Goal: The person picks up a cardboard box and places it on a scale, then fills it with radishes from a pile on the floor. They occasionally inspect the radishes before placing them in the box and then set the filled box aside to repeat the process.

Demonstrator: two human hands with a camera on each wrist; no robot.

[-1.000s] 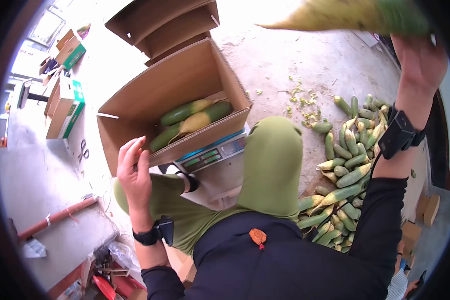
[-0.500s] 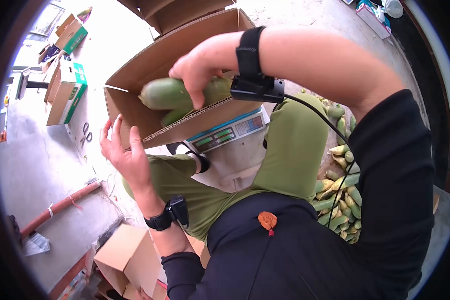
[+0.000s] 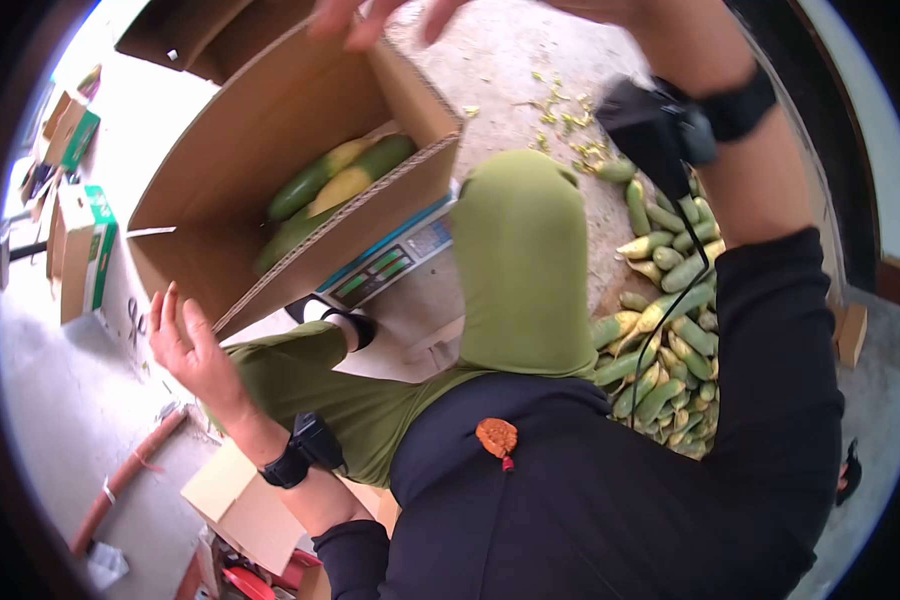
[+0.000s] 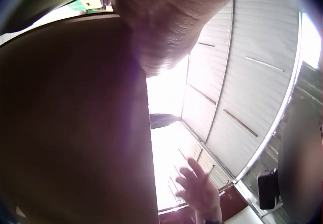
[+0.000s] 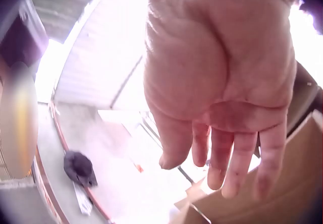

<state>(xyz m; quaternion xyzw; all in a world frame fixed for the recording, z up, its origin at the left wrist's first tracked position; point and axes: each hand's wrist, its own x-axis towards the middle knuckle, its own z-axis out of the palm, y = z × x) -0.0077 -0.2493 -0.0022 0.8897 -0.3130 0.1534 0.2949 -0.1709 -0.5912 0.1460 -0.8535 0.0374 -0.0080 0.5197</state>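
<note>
A cardboard box (image 3: 375,232) stands tilted in the head view, with a few green radishes (image 3: 305,190) lying inside, their tips yellowish. Over its far right corner my right hand (image 3: 620,12) is raised, partly cut off by the top edge. The right wrist view shows this hand's bare palm (image 5: 222,77), fingers extended and nothing held. My left hand (image 3: 198,352) is at the box's near left corner, fingers loosely spread and holding nothing. In the left wrist view it overlaps the dark box wall (image 4: 75,123).
Under the box sits a digital scale (image 3: 385,268). A large heap of green radishes (image 3: 670,370) lies right of my knee (image 3: 525,250), with leaf trimmings (image 3: 570,120) beyond. Green-and-white cartons (image 3: 88,250), scissors (image 3: 135,320) and a reddish pipe (image 3: 125,480) are on the left.
My right hand carried a radish from the upper right into the box, let it go, and has risen empty toward the far right corner. The left hand stays near the box's left corner.
</note>
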